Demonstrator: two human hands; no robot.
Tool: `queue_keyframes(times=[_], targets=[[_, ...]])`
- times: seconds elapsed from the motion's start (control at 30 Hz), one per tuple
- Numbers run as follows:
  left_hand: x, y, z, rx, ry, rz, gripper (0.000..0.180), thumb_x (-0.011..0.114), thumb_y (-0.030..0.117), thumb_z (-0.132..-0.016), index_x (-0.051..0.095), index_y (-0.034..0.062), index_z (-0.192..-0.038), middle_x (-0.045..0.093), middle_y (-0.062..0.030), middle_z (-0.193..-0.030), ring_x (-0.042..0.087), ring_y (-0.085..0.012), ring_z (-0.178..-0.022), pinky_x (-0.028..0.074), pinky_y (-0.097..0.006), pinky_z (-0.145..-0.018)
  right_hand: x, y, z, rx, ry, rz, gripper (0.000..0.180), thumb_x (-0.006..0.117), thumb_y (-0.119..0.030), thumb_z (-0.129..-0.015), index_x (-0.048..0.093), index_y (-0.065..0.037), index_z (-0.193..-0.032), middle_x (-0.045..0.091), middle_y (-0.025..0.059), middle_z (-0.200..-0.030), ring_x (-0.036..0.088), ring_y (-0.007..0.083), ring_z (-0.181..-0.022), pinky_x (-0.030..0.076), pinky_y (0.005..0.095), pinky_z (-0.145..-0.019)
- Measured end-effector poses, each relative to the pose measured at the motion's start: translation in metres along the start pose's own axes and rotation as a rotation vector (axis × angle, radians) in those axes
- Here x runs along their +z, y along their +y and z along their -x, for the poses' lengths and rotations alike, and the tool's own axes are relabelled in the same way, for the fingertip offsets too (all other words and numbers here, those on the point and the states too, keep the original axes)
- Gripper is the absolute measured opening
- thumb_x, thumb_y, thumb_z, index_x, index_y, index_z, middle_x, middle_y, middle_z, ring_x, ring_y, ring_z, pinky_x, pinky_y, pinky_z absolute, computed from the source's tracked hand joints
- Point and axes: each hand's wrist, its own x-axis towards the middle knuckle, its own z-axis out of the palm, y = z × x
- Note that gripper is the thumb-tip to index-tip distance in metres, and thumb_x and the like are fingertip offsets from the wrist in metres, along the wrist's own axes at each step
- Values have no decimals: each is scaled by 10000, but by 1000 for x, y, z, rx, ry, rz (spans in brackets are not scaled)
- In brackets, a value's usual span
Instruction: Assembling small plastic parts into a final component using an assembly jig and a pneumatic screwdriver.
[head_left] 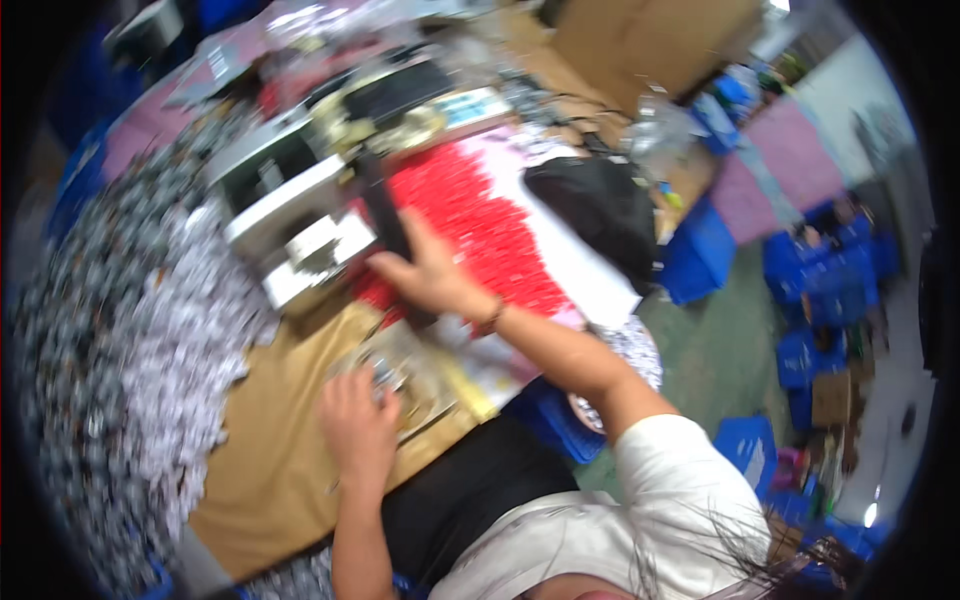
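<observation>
The right grip (435,270) is at a long black bar (383,210), its thumb and fingers spread apart at the bar's near right edge; motion blur hides whether it grasps the bar or only touches it. A dark band (492,316) circles that wrist. The left grip (360,425) is lower and to the left, palm down with bent fingers, at the edge of a clear shallow plastic tray (425,400). Small silvery parts (388,376) lie by its fingertips, but I cannot tell whether any are pinched.

Just left of the black bar stands a white boxy device (285,215). To the bar's right, a broad spread of small red pieces (485,235) covers part of the counter, bordered by a white sheet (590,265) and a crumpled black bag or cloth (600,215). Tan paper (265,420) covers the counter's near side. Farther left lie heaps of small whitish pieces (175,350) and dark grey pieces (75,340). Well to the right, a blue plastic bin (700,255) stands near the green floor (690,345).
</observation>
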Motion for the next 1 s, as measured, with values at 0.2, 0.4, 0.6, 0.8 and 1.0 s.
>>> queue_keyframes(times=[0.2,0.4,0.6,0.8,1.0], targets=[[8,-1,9,-5,-7,-38,351,710,111,-798,634,18,-1128,590,-165,-976,544,-386,-959,448,-504,-864,-3,-18,5,-209,165,-227,736,829,-130,-812,431,-4,-1418,618,106,-1198,645,197,-1001,532,351,-877],[10,-4,10,-18,17,7,350,705,111,-784,634,13,-1113,594,-182,-965,547,-407,-950,449,-508,-862,-7,-96,-24,-379,82,-656,601,793,-20,-830,460,-31,-1330,590,12,-1015,607,86,-861,517,270,-751],[0,-1,6,-47,1,0,352,729,129,-763,643,59,-1097,619,-133,-970,578,-355,-950,459,-482,-846,-3,-113,-44,-374,100,-622,433,807,-50,-795,542,-35,-1138,628,-4,-871,608,77,-744,513,261,-671],[-2,-2,4,-55,63,1,351,753,130,-751,659,66,-1084,634,-111,-988,583,-336,-957,469,-457,-841,23,-119,-84,-381,-21,-689,353,812,-46,-794,564,-37,-1047,652,-8,-786,621,71,-681,517,256,-627],[0,1,7,-63,76,18,357,752,119,-748,659,83,-1090,635,-78,-994,578,-306,-957,462,-433,-830,49,-110,-101,-373,-115,-513,259,763,-14,-858,558,-18,-1015,671,31,-778,650,110,-648,541,277,-607]])
